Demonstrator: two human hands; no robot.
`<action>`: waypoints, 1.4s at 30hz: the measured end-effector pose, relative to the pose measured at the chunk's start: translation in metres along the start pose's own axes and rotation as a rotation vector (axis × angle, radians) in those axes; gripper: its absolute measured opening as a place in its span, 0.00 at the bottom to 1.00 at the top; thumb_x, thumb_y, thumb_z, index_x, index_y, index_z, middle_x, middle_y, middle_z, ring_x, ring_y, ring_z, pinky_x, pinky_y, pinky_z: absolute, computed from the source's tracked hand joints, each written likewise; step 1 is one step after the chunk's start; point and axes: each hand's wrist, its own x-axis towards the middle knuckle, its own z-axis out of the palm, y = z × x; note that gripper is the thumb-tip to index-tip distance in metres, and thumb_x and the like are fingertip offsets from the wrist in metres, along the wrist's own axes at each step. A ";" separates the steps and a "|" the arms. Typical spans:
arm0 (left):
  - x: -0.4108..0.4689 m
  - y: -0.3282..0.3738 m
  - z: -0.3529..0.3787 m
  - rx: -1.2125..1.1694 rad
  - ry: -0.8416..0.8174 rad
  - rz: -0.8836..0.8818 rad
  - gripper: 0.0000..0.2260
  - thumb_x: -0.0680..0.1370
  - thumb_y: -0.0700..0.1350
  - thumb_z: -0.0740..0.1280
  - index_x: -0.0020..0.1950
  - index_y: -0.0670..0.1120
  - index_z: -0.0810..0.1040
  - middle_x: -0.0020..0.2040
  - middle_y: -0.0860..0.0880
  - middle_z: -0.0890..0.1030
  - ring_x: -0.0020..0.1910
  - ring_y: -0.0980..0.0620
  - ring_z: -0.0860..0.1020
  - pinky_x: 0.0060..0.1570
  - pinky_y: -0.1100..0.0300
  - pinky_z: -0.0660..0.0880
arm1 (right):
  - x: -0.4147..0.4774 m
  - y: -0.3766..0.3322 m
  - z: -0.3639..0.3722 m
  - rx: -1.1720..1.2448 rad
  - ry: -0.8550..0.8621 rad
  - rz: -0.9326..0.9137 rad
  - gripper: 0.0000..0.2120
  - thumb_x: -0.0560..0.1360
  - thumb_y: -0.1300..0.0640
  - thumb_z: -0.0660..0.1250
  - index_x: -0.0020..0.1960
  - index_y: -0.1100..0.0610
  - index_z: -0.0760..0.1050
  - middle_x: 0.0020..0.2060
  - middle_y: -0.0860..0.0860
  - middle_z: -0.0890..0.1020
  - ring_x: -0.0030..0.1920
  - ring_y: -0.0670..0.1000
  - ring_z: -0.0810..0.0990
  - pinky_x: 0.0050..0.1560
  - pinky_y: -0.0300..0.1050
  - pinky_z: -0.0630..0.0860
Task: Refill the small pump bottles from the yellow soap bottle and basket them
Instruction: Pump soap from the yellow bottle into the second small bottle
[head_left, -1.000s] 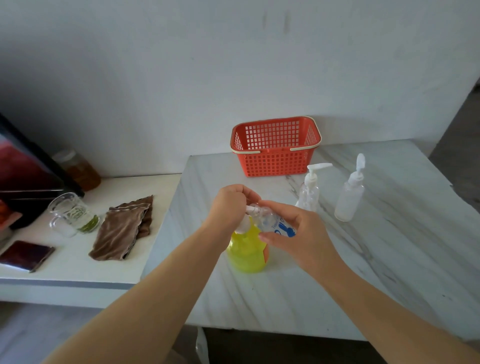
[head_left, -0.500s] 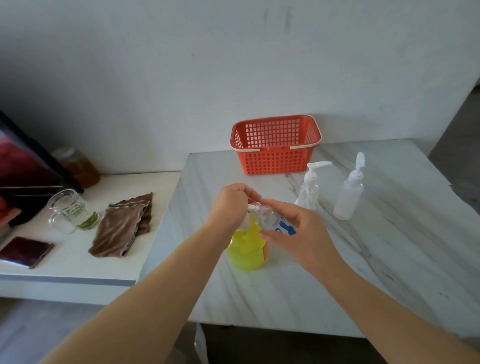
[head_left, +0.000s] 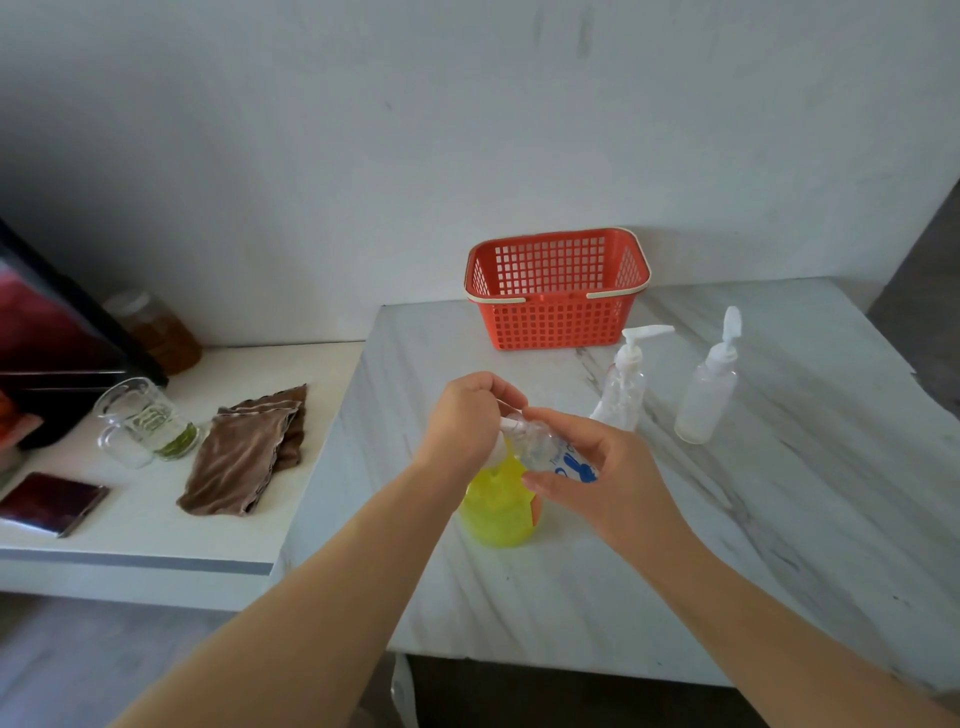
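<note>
Head view: 2 translucent pump bottles (head_left: 705, 400) beside latticed red basket (head_left: 550, 322); right hand (head_left: 605, 480) grips tilted clear bottle (head_left: 545, 449), left hand (head_left: 462, 415) pinches its cap (head_left: 506, 427).

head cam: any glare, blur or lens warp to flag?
Head view: soft light, no glare on the marble table; left hand, right hand and small clear bottle slightly blurred; wide-angle lens stretches the forearms toward the bottom corners.

L hand (head_left: 462, 415) & R hand (head_left: 608, 478) bare, forearms (head_left: 311, 597) bare to frame edge.
</note>
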 end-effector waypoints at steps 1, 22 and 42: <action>0.000 0.001 0.000 -0.001 -0.001 -0.002 0.18 0.73 0.31 0.51 0.38 0.45 0.78 0.37 0.47 0.79 0.37 0.48 0.75 0.35 0.61 0.71 | 0.000 0.000 0.000 0.002 0.000 0.002 0.25 0.66 0.65 0.76 0.61 0.50 0.79 0.50 0.46 0.85 0.50 0.43 0.83 0.52 0.35 0.77; 0.002 0.002 0.000 -0.020 0.009 0.019 0.17 0.74 0.32 0.52 0.38 0.46 0.79 0.41 0.45 0.81 0.40 0.48 0.76 0.42 0.57 0.73 | 0.003 0.004 -0.002 0.061 -0.028 0.008 0.26 0.66 0.66 0.76 0.62 0.50 0.78 0.51 0.48 0.85 0.52 0.47 0.83 0.55 0.43 0.78; -0.003 0.006 -0.005 -0.014 0.003 0.009 0.16 0.73 0.32 0.54 0.39 0.44 0.79 0.37 0.46 0.79 0.37 0.49 0.75 0.37 0.60 0.72 | 0.003 -0.001 0.002 0.087 -0.012 0.012 0.25 0.65 0.65 0.77 0.60 0.50 0.79 0.50 0.47 0.85 0.51 0.46 0.83 0.52 0.39 0.78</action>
